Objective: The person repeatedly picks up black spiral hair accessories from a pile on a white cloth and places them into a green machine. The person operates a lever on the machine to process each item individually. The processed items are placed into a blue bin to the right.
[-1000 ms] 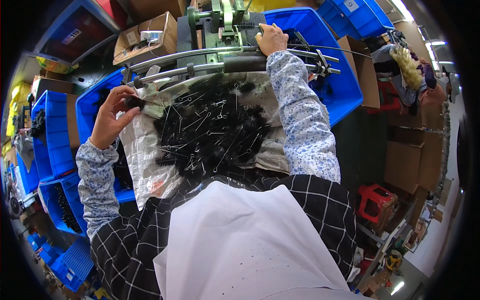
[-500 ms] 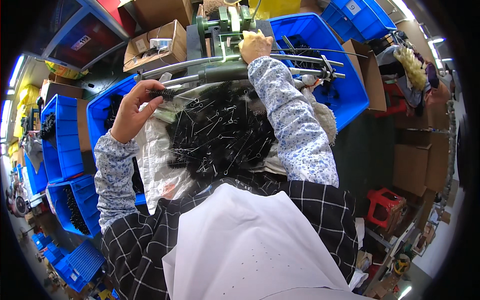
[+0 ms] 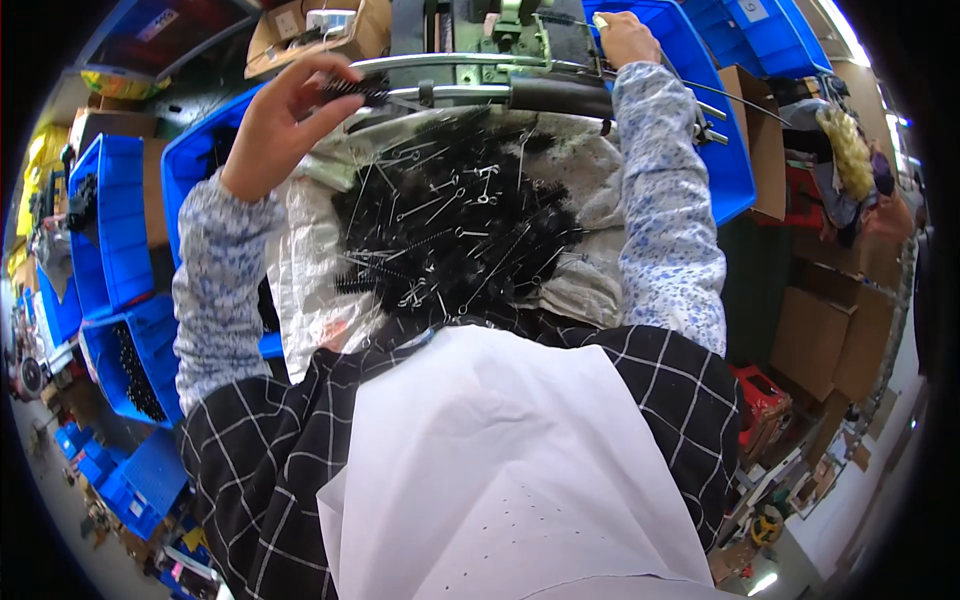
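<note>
My left hand (image 3: pixel 285 125) is raised at the left of the metal rails, its thumb and fingers closed on a black wire bristle brush (image 3: pixel 362 90). My right hand (image 3: pixel 630 42) is closed at the right side of the green machine (image 3: pixel 510 38); what its fingers hold is hard to make out, though a thin dark piece lies just left of them. Below the rails a large pile of black wire brushes (image 3: pixel 450 225) with looped metal ends covers a white woven sack (image 3: pixel 590 270) in front of me.
Two curved metal rails (image 3: pixel 455 93) cross in front of the machine. Blue bins (image 3: pixel 735 180) stand at both sides, some on the left holding black pieces. A cardboard box (image 3: pixel 370 35) sits at the back left, a red stool (image 3: pixel 762 405) at the right.
My right hand has moved rightward from the middle of the machine to its right side. My left hand still holds the brush, now nearer the rails. The view has shifted, so the machine appears higher.
</note>
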A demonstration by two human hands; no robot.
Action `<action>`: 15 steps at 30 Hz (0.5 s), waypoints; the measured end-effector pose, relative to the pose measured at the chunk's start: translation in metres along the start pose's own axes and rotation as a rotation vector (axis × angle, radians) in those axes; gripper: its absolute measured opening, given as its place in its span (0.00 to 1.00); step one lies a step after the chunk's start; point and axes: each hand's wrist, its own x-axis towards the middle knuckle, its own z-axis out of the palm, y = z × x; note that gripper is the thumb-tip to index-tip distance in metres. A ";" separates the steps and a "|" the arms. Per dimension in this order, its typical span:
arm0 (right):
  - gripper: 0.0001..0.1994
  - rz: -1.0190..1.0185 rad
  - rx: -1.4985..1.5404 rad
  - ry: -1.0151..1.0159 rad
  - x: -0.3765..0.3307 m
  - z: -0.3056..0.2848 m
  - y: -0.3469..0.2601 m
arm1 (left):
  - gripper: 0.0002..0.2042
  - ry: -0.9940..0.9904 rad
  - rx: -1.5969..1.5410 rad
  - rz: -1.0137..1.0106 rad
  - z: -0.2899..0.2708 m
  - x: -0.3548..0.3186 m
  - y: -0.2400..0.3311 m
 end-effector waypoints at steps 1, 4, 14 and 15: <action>0.15 -0.067 0.025 -0.061 0.002 0.001 0.002 | 0.13 -0.020 -0.028 0.055 0.004 0.004 0.002; 0.14 -0.156 0.140 -0.189 0.018 0.014 0.033 | 0.12 -0.075 0.035 0.119 0.013 0.014 0.004; 0.16 0.027 -0.245 0.345 -0.075 -0.073 -0.046 | 0.14 -0.147 0.006 0.001 0.056 0.042 0.000; 0.13 -0.046 -0.234 0.174 -0.089 -0.090 -0.064 | 0.13 -0.150 0.042 0.004 0.058 0.041 0.003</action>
